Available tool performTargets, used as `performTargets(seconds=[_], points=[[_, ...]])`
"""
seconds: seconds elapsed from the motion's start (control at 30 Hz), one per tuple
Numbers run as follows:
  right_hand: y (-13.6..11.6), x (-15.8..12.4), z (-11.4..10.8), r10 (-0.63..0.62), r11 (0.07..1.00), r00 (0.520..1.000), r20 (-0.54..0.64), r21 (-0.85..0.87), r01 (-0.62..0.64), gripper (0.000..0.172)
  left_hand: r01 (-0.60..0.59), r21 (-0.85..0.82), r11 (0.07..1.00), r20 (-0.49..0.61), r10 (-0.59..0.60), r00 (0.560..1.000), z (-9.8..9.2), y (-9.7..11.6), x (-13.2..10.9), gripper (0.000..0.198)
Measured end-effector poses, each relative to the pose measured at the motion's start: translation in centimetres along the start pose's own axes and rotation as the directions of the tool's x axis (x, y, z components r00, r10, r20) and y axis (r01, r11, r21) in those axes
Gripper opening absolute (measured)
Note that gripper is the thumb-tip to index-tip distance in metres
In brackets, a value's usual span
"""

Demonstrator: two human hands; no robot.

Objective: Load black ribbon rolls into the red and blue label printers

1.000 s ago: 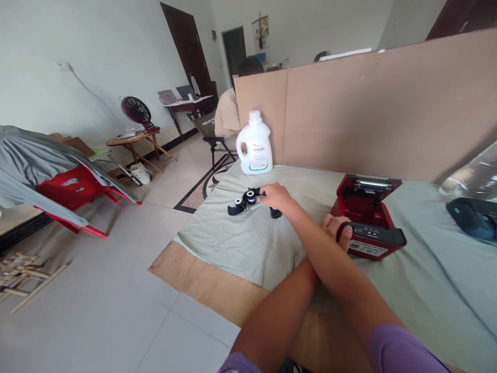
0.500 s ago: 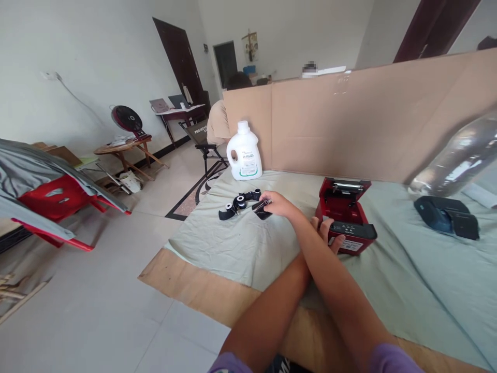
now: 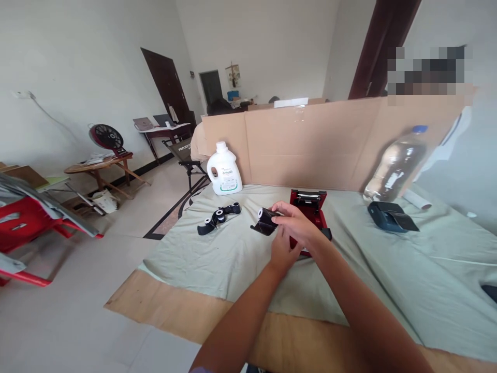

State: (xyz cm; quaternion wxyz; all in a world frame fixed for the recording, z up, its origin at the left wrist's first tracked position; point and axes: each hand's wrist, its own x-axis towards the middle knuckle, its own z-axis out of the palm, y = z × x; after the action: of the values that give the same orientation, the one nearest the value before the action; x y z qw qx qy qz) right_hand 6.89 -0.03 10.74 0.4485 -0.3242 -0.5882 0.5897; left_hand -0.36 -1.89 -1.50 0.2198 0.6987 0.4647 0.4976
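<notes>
My right hand (image 3: 295,221) grips a roll of black ribbon or film (image 3: 265,221) with a white core, its loose end hanging to the left. Just below it is my left hand (image 3: 285,249), thumb apart from its fingers; the fingertips reach up by the roll's lower right edge, and whether they touch it I cannot make out. Behind both hands stands a small red printer (image 3: 314,213) with its lid raised, partly hidden by them. Several more black rolls (image 3: 219,215) lie joined in a row on the cloth to the left.
A white detergent jug (image 3: 225,173) stands at the back left before a cardboard partition (image 3: 310,150). To the right are a dark portable printer (image 3: 392,216), a large plastic bottle (image 3: 398,166) and a white paper roll (image 3: 417,199). Pale green cloth (image 3: 217,264) covers the table.
My left hand has left the red printer and come over beside the roll. My right hand has brought the roll away from the other rolls, nearer the printer. The view has turned right.
</notes>
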Motion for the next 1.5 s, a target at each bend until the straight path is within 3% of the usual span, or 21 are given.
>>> performTargets(seconds=[0.1,0.27,0.43,0.6,0.67,0.73,0.87,0.97,1.07,1.23,1.4,1.5], points=[[-2.1,-1.1,-2.1,-0.029,0.998,0.999,-0.040,-0.051,0.027,0.025,-0.073,0.002,0.997,-0.038,0.074,0.997,-0.3,0.5,0.0,0.042],[-5.8,-3.0,-5.9,-0.031,0.999,0.998,-0.046,0.030,0.032,0.034,-0.067,0.009,0.998,-0.112,0.068,0.991,-0.2,0.1,-0.1,0.057],[-7.5,-4.8,-9.1,0.018,0.996,0.999,0.049,0.085,-0.022,0.041,-0.170,0.143,0.975,-0.212,0.198,0.957,-0.1,-0.7,-0.3,0.072],[-8.0,-5.6,-9.7,0.053,0.998,0.972,0.229,-0.042,-0.044,0.044,-0.355,0.270,0.895,-0.195,0.412,0.890,-0.2,0.0,-0.5,0.089],[-7.7,-5.5,-9.5,0.061,0.991,0.955,0.290,-0.132,-0.023,0.044,-0.366,0.286,0.886,-0.201,0.429,0.881,-0.1,0.5,-0.9,0.086],[-7.0,-5.0,-9.5,0.070,0.969,0.961,0.268,-0.247,-0.002,0.043,-0.365,0.290,0.885,-0.237,0.436,0.868,0.1,0.7,-1.3,0.079],[-4.0,-2.8,-10.7,0.083,0.807,0.997,-0.007,-0.586,-0.071,0.047,-0.365,0.313,0.877,-0.291,0.454,0.842,0.1,0.9,-1.6,0.063],[-1.6,-1.3,-11.8,0.109,0.646,0.990,-0.093,-0.750,-0.142,0.052,-0.364,0.359,0.860,-0.202,0.452,0.869,-0.2,1.1,-1.5,0.036],[0.0,-0.4,-12.2,0.166,0.537,0.982,-0.085,-0.828,-0.163,0.057,-0.345,0.415,0.842,-0.130,0.430,0.893,-0.4,1.2,-1.2,0.022],[1.7,0.4,-11.5,0.154,0.361,0.975,-0.161,-0.909,-0.207,0.056,-0.301,0.455,0.838,-0.151,0.405,0.902,0.2,0.8,-0.9,0.020],[2.9,1.1,-10.7,0.126,0.290,0.962,-0.241,-0.919,-0.268,0.051,-0.286,0.464,0.838,-0.168,0.400,0.901,0.8,0.7,-0.9,0.021],[2.5,0.9,-10.9,0.145,0.314,0.954,-0.262,-0.902,-0.295,0.046,-0.281,0.444,0.851,-0.174,0.390,0.904,0.8,1.1,-0.9,0.021]])
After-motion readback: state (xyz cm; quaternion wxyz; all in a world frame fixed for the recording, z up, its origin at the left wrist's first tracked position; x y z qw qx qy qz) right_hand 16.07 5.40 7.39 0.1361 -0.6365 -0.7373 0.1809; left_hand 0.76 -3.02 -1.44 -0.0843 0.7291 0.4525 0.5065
